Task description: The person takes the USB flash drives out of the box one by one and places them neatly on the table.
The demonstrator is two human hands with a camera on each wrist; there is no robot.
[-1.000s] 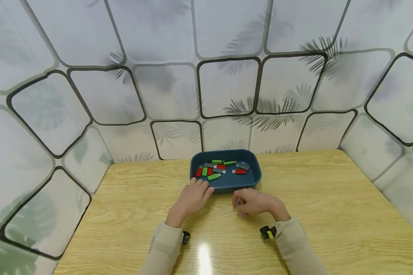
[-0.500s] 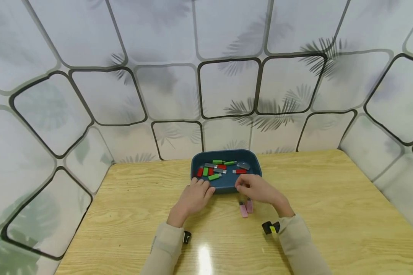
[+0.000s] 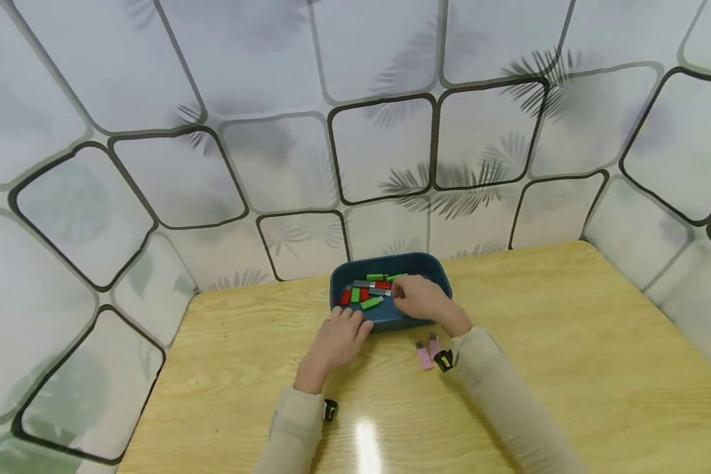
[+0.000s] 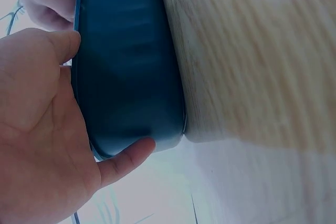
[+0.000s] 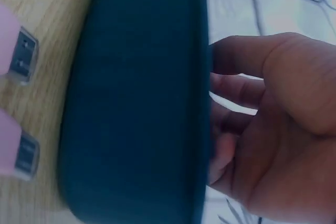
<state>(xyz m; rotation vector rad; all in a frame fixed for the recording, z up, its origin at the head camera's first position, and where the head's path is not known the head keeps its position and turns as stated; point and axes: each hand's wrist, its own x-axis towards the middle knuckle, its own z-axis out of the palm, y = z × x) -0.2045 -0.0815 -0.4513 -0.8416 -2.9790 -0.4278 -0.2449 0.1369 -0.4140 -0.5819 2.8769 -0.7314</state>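
Inside the tray, USB sticks lie beside curled fingers of the right hand; whether gripping, I cannot tell

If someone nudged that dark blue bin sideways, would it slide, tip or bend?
The dark blue bin would probably slide rather than tip, being low and wide on a shiny, smooth-looking table. It seems fairly stiff: its long wall looks unbent beside the left hand. The USB sticks lie loose inside, so they'd likely shift.

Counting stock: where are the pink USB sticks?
Head view: the pink USB sticks lie right of centre on the table, in front of the blue bin.
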